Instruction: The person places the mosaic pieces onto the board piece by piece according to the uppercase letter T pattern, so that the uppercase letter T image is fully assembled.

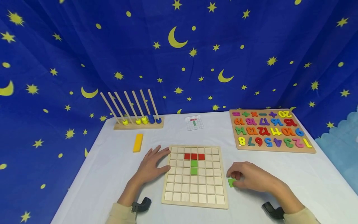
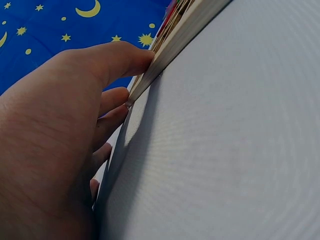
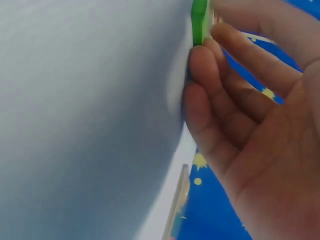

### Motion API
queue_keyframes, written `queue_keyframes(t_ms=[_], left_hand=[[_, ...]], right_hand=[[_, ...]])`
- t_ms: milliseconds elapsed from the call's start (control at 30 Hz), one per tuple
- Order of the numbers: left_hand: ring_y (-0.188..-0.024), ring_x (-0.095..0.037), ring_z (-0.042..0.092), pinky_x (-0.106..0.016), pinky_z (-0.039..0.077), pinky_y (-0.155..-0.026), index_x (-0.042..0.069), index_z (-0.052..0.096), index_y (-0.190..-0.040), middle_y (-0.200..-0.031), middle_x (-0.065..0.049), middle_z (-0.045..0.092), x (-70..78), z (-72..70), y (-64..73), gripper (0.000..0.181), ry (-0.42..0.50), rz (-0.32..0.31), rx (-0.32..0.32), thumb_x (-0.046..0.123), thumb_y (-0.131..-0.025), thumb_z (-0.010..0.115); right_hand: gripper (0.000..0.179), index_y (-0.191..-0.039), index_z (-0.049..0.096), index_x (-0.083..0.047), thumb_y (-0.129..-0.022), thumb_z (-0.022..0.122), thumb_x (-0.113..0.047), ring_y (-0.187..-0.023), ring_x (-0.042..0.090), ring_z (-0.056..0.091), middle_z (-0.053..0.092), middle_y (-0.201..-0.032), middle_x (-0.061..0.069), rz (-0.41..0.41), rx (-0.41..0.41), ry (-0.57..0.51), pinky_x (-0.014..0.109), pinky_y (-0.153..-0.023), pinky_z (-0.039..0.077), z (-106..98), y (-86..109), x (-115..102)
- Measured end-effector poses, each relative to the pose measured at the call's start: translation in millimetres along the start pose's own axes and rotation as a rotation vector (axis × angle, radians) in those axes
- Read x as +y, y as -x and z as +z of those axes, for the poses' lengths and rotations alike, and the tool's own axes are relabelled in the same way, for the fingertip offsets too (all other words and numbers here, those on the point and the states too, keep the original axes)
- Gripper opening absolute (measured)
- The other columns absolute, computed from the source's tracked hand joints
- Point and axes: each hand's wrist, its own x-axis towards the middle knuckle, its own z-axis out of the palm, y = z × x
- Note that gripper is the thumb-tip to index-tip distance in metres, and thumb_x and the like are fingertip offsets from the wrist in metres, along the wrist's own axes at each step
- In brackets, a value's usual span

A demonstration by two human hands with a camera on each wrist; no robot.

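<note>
A wooden grid board lies flat on the table. Three red tiles form a row in its upper part, with two green tiles in a column under the middle one. At the board's left edge rests my left hand, fingers spread; the left wrist view has its thumb and fingertips against the board's side. Right of the board, my right hand pinches a loose green tile low over the tabletop. In the right wrist view the tile shows at the top, beside the fingertips.
A small pattern card with a red and green T lies behind the board. Back left stand a peg abacus with yellow and blue beads and a yellow-orange block. A number puzzle board lies back right, before a blue starry curtain.
</note>
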Motion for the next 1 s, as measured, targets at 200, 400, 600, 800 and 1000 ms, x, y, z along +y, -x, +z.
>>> queue_keyframes(t_ms=[200, 400, 600, 800, 1000], left_hand=[[-0.143, -0.021, 0.021, -0.044, 0.007, -0.117, 0.025, 0.05, -0.141, -0.147, 0.013, 0.041, -2.2, 1.1, 0.3, 0.062, -0.001, 0.015, 0.006, 0.048, -0.086, 0.067], [-0.143, -0.02, 0.021, -0.045, 0.007, -0.117, 0.025, 0.05, -0.141, -0.147, 0.013, 0.041, -2.7, 1.6, 1.1, 0.062, -0.009, 0.018, 0.007, 0.049, -0.086, 0.066], [-0.143, -0.021, 0.021, -0.045, 0.008, -0.116, 0.024, 0.05, -0.141, -0.147, 0.011, 0.041, -3.0, 1.3, 2.8, 0.063, -0.007, 0.021, 0.006, 0.049, -0.086, 0.066], [-0.143, -0.02, 0.02, -0.044, 0.007, -0.117, 0.025, 0.049, -0.142, -0.148, 0.012, 0.04, -3.7, 1.5, 2.4, 0.063, -0.013, 0.017, -0.002, 0.05, -0.086, 0.065], [-0.143, -0.02, 0.02, -0.044, 0.007, -0.117, 0.025, 0.05, -0.142, -0.148, 0.012, 0.04, -3.1, 0.6, 0.7, 0.063, -0.008, 0.016, 0.0, 0.05, -0.086, 0.065]], right_hand=[[0.03, -0.101, 0.068, -0.032, -0.074, 0.082, -0.032, -0.079, 0.008, 0.053, 0.057, -0.087, -0.015, 0.01, -0.074, 0.001, 0.025, -0.066, 0.047, -0.9, 0.6, -1.2], [0.031, -0.106, 0.071, -0.028, -0.076, 0.08, -0.025, -0.076, 0.008, 0.054, 0.057, -0.084, -0.016, -0.007, -0.022, 0.021, 0.024, -0.063, 0.047, -1.0, 2.0, -1.1], [0.03, -0.106, 0.073, -0.025, -0.078, 0.08, -0.03, -0.075, 0.007, 0.056, 0.058, -0.088, -0.015, -0.041, 0.022, -0.001, 0.023, -0.064, 0.049, -0.4, -0.8, 1.6], [0.034, -0.108, 0.072, -0.02, -0.077, 0.08, -0.034, -0.073, 0.005, 0.055, 0.059, -0.087, -0.016, -0.025, 0.036, 0.011, 0.022, -0.062, 0.049, -1.2, -3.5, 4.0], [0.031, -0.109, 0.071, -0.023, -0.081, 0.078, -0.033, -0.082, 0.002, 0.057, 0.06, -0.092, -0.019, -0.027, 0.076, 0.019, 0.026, -0.072, 0.053, -2.3, -7.9, 2.5]])
